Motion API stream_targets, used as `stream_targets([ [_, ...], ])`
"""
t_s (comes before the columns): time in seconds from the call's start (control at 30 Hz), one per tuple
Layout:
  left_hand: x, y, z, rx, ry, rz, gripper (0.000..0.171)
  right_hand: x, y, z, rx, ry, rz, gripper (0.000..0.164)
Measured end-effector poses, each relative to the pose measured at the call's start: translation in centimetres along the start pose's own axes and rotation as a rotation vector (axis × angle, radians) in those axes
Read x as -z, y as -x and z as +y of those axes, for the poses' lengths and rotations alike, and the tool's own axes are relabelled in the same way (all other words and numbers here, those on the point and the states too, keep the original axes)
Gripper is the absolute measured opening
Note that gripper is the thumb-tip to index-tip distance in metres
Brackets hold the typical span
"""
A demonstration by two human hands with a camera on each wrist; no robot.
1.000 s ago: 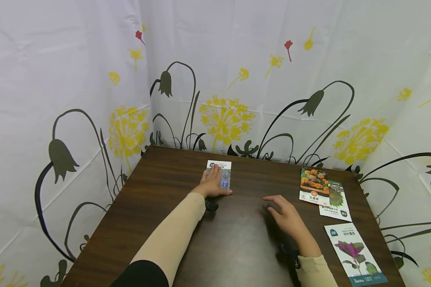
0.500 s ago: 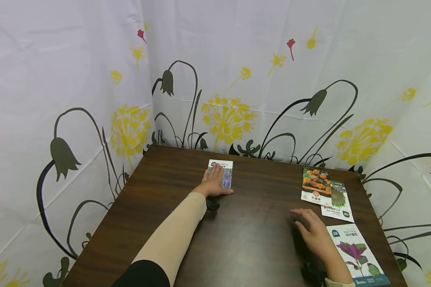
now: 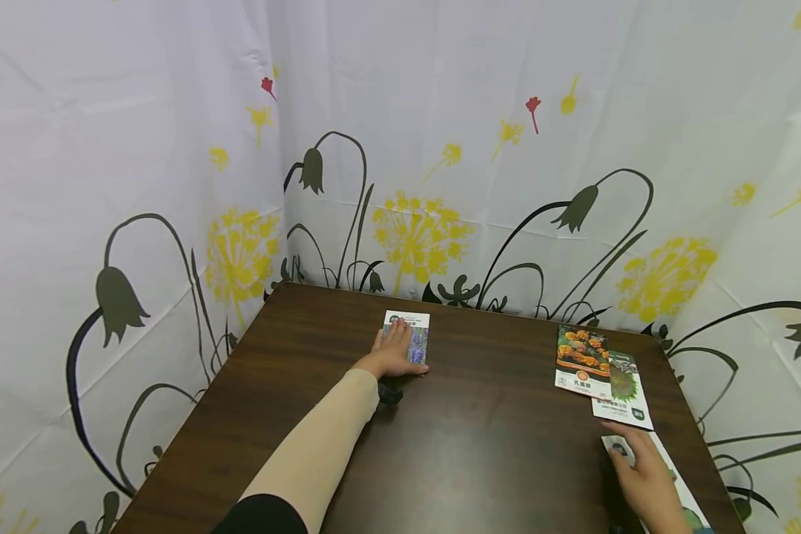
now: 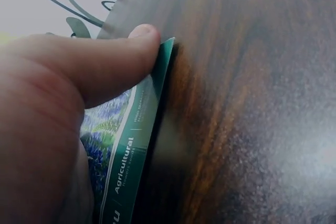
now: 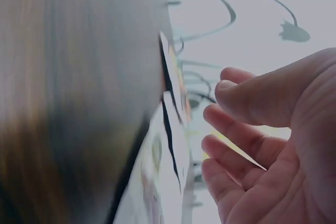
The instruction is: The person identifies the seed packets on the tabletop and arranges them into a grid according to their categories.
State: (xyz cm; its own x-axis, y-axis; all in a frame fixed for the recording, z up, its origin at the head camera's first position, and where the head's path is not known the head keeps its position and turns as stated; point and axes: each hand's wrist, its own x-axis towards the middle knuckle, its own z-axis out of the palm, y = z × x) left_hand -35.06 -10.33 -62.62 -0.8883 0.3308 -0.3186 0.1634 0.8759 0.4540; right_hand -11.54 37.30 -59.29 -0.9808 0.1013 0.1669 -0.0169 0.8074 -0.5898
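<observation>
My left hand [image 3: 392, 357] lies over a seed packet with purple-blue flowers [image 3: 419, 343] near the far edge of the table, its fingers flat on the front. In the left wrist view the thumb [image 4: 121, 66] crosses the packet's green lower band [image 4: 126, 166]. On the right, my right hand [image 3: 647, 478] hovers over a white seed packet with a purple-leaved plant [image 3: 615, 445] and hides most of its picture. The right wrist view shows the fingers [image 5: 241, 129] loosely bent, holding nothing, beside the packets.
An orange marigold seed packet [image 3: 582, 363] overlaps a white-and-green packet [image 3: 633, 386] at the far right of the dark wooden table [image 3: 467, 445]. A white curtain [image 3: 480, 96] with printed flowers hangs right behind the table's edges.
My right hand has moved right from the middle of the table to over the purple-leaved plant packet. The left hand stays on its packet. The head view has shifted slightly.
</observation>
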Motion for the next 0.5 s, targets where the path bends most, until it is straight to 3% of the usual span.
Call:
stream_targets([
  [0.2,-0.2,0.2,-0.2,-0.011,-0.003,-0.014,0.124,1.5,1.3,2.7,-0.108,0.071,-0.036,0.047],
  [0.43,0.2,0.2,0.0,-0.009,-0.019,-0.027,0.115,2.8,2.4,5.3,0.048,0.110,0.042,0.051],
  [0.5,0.1,0.0,0.0,-0.009,-0.024,-0.030,0.113,3.0,2.5,5.7,0.060,0.126,0.026,0.054],
])
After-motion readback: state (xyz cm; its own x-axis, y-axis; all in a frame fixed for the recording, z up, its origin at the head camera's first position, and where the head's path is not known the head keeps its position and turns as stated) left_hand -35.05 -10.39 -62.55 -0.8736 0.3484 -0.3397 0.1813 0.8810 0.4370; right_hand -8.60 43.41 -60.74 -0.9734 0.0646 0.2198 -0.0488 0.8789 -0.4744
